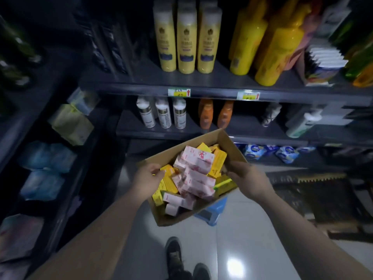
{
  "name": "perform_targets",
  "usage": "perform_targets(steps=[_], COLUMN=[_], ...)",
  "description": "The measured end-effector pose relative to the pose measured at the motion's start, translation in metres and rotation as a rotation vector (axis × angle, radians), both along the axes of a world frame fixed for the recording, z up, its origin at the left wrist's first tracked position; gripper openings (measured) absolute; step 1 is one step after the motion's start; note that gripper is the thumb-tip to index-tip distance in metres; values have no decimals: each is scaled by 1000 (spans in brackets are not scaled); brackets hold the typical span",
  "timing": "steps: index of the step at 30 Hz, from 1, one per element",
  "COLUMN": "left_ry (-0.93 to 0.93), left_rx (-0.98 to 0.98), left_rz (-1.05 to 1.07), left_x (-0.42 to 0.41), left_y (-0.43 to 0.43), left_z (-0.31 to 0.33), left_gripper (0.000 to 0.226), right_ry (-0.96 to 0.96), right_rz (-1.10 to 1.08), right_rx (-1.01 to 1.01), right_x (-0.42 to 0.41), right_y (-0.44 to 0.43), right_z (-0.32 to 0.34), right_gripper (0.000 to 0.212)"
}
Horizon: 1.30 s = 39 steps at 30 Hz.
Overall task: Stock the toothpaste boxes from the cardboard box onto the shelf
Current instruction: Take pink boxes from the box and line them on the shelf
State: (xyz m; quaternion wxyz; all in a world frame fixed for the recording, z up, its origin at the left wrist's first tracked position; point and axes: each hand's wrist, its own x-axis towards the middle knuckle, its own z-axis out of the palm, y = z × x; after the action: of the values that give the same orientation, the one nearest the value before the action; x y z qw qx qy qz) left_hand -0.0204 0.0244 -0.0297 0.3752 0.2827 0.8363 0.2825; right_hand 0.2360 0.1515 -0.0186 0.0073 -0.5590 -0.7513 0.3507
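Observation:
An open cardboard box [177, 216] is held tilted in front of me, over a blue plastic stool [212, 213]. It is full of pink-and-white toothpaste boxes [198, 174] and yellow toothpaste boxes [219, 158]. My left hand [147, 177] grips the box's left rim, fingers curled over the edge. On the right rim, my right hand [249, 178] holds the wall with its fingers inside. The dark shelf [201, 91] stands straight ahead.
Yellow bottles [186, 41] fill the upper shelf, with white and orange bottles [205, 114] below and blue packets [254, 151] lower still. A second shelf on the left carries wrapped packs [46, 156]. Dark mats [323, 199] lie on the tiled floor at right. My shoes [175, 257] show below.

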Motion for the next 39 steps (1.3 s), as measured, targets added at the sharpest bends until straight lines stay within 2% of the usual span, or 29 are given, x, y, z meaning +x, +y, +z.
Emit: perform_targets(steps=[9, 15, 21, 22, 25, 26, 28, 29, 34, 39], left_ry=[-122, -95, -104, -112, -130, -129, -133, -130, -125, -144], left_rx=[-72, -82, -131, -137, -124, -123, -130, -131, -77, -63], left_rz=[51, 5, -18, -16, -44, -62, -90, -104, -120, -60], left_x=[-17, -11, -5, -4, -2, -1, -1, 0, 1, 3], left_y=[77, 113, 131, 132, 133, 132, 130, 128, 120, 110], left_z=[-83, -126, -157, -160, -169, -171, -174, -174, -168, -161], left_gripper=[36, 45, 49, 47, 37, 37, 43, 45, 42, 21], right_ry=[105, 157, 219, 233, 328, 357, 390, 392, 435, 496], right_rz=[-247, -368, -461, -490, -572, -586, -604, -595, -621, -601], right_rx=[-230, -354, -481, -528, -607, -629, -677, -681, -663, -656], right_x=[-31, -49, -58, -60, -63, -62, -59, -58, -49, -52], right_y=[48, 77, 88, 87, 83, 83, 82, 82, 85, 87], right_z=[-98, -141, -176, -180, -189, -191, -189, -189, -191, -193], right_gripper=[37, 46, 45, 44, 22, 36, 89, 100, 75, 55])
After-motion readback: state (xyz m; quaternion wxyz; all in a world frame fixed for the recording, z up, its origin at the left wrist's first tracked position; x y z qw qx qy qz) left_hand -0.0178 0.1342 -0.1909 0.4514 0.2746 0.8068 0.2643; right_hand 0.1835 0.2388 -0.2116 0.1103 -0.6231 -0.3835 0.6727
